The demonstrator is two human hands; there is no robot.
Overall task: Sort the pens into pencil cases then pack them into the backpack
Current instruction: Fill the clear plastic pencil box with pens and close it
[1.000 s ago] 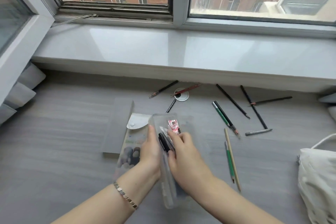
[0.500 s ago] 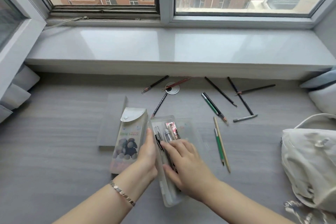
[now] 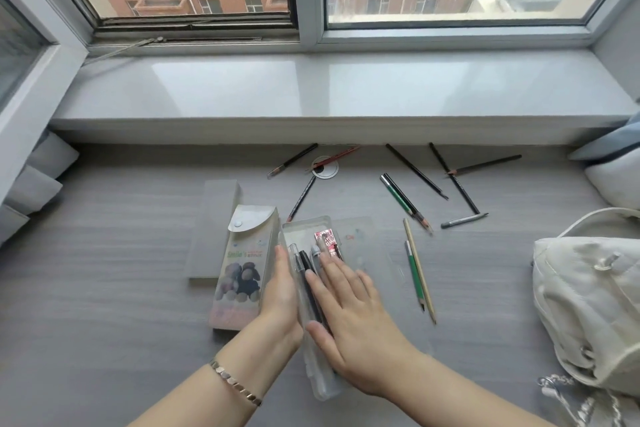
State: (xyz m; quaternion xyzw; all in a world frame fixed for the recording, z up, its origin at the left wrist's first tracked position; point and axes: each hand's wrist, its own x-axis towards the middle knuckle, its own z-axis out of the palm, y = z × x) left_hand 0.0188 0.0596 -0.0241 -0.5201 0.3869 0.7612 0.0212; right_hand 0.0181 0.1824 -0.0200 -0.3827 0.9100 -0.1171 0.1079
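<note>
Clear plastic case (image 3: pixel 313 350), on desk: light, stiff, likely slippery; best gripped by long edges. Left hand (image 3: pixel 280 291) flat, open, braces its left wall. Right hand (image 3: pixel 349 315) open, fingers spread, presses pens (image 3: pixel 306 270) inside, grasping nothing. Loose pencils (image 3: pixel 419 270) beside; backpack (image 3: pixel 588 305) at right.

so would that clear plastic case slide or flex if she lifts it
The clear case looks like thin rigid plastic, so probably light and a bit slick on the smooth table. It lies open with pens loose inside, so tilting would likely spill them.
</note>
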